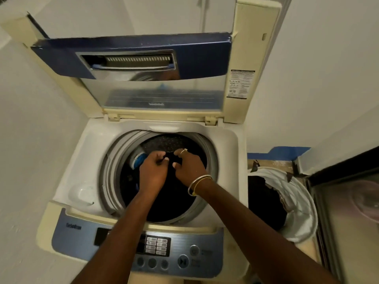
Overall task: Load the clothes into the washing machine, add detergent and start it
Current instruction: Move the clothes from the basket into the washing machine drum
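Note:
The top-loading washing machine (67,160) stands with its lid (131,56) raised against the wall. Both my hands are over the open drum (108,171). My left hand (152,171) and my right hand (189,168) each pinch the top edge of a dark garment (171,197) that hangs between them down into the drum. The garment blends with the dark drum, so its outline is hard to tell. A blue-and-white part (138,159) shows on the drum's left inner wall. The control panel (184,261) with its buttons lies under my forearms.
A white-lined laundry basket (299,203) with dark clothes inside stands right of the machine. A dark-framed appliance (348,212) sits at the far right. White walls close in on the left and behind. Blue tape (287,151) marks the wall behind the basket.

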Tool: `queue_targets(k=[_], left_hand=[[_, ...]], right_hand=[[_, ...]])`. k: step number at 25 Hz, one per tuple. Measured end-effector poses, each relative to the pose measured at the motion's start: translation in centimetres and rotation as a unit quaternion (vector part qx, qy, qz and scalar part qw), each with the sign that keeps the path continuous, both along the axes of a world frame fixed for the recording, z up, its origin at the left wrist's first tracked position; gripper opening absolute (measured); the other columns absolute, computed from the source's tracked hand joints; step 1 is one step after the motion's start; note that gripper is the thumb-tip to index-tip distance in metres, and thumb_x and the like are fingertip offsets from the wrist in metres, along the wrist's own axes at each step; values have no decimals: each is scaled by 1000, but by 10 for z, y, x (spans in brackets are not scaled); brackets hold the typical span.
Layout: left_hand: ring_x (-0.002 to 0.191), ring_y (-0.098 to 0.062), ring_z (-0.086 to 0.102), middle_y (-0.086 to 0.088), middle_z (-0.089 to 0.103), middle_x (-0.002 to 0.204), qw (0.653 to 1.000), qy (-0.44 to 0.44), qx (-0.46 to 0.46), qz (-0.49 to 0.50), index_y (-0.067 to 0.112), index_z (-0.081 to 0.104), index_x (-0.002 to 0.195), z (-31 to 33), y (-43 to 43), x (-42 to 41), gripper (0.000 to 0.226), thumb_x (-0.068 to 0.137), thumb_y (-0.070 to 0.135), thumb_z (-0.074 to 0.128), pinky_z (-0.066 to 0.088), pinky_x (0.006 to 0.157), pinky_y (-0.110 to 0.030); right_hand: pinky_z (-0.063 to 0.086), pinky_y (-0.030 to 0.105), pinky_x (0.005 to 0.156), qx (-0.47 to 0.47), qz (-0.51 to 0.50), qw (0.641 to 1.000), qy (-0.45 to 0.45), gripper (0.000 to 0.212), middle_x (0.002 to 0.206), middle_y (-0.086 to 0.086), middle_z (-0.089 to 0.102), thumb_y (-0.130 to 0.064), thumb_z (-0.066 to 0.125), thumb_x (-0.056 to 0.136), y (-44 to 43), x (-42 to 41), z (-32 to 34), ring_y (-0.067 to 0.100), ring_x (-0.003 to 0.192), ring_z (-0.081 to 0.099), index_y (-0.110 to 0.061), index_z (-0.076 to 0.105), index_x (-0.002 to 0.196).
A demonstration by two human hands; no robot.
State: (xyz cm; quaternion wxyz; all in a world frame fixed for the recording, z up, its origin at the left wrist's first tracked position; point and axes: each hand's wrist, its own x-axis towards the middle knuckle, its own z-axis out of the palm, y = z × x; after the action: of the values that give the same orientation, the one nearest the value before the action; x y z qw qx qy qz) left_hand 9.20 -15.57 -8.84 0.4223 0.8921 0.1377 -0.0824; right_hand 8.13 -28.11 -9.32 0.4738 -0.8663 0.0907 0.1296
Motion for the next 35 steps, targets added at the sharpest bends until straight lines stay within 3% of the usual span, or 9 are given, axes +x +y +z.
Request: queue_targets(k=[2, 9, 16, 21, 24, 26, 30, 32, 35], left_hand=[[99, -9, 66, 6, 70, 105, 994, -70, -68, 40, 23, 67, 112, 4, -41, -5, 19, 94, 22, 62, 54, 94, -35], [96, -10, 68, 4, 69, 99, 948, -215, -236, -14, 18, 61, 112, 54, -220, -56, 12, 101, 20, 57, 54, 82, -20], [91, -1, 67, 14, 70, 97, 981, -25, -180, -70, 30, 65, 108, -56, -379, -78, 15, 99, 36, 54, 59, 84, -35], [91, -14, 70, 9, 72, 95, 978, 152, -137, -37, 35, 65, 95, -209, -408, -69, 20, 92, 47, 49, 55, 92, -47], [93, -16, 69, 7, 70, 98, 966, 219, -135, -5, 34, 62, 91, -282, -403, -65, 18, 96, 42, 47, 53, 96, -49], [101, -16, 66, 5, 68, 108, 959, 250, -131, 2, 32, 61, 103, -326, -398, -64, 19, 100, 40, 44, 50, 100, -49], [118, -23, 59, -4, 62, 128, 958, 258, -123, 23, 16, 58, 130, -378, -375, -69, 39, 102, 39, 45, 47, 106, -43], [114, -20, 60, -3, 63, 124, 966, 241, -97, 5, 16, 59, 128, -385, -361, -76, 33, 102, 35, 48, 49, 95, -30], [115, -20, 59, -5, 61, 127, 964, 249, -89, -20, 17, 56, 124, -384, -339, -84, 33, 93, 9, 63, 47, 84, -17]], right_hand=[[49, 28, 96, 26, -25, 999, -37, 32, 116, 5, 68, -12, 59, 92, -24, -12, 2, 21, 108, 64, -17, 62, 123], [51, 13, 68, 149, -247, 929, -231, 9, 89, -14, 67, -16, 61, 96, -161, -71, 36, 1, 82, 66, -14, 66, 105], [56, 23, 74, 122, -345, 923, -120, 9, 87, -9, 71, -29, 58, 98, -315, -111, -74, 1, 81, 68, -23, 64, 102], [56, 34, 76, 23, -253, 967, 3, 11, 84, -6, 71, -32, 53, 99, -365, -120, -222, 7, 80, 67, -26, 61, 100], [52, 39, 92, -67, -146, 979, 121, 36, 116, 3, 66, -40, 55, 95, -382, -118, -312, 23, 110, 62, -23, 54, 127], [43, 49, 105, -156, -47, 966, 201, 73, 148, 11, 41, -51, 60, 89, -385, -114, -372, 35, 135, 40, -22, 31, 149], [40, 58, 104, -230, 32, 928, 291, 118, 160, 17, 8, -63, 69, 73, -368, -104, -461, 45, 139, 27, -32, -12, 153], [50, 53, 94, -202, 40, 933, 294, 88, 150, 22, 32, -46, 63, 86, -360, -105, -483, 43, 126, 48, -22, 12, 154], [54, 42, 82, -158, 19, 961, 228, 31, 114, 15, 66, -29, 51, 95, -357, -114, -470, 37, 104, 64, -13, 59, 120]])
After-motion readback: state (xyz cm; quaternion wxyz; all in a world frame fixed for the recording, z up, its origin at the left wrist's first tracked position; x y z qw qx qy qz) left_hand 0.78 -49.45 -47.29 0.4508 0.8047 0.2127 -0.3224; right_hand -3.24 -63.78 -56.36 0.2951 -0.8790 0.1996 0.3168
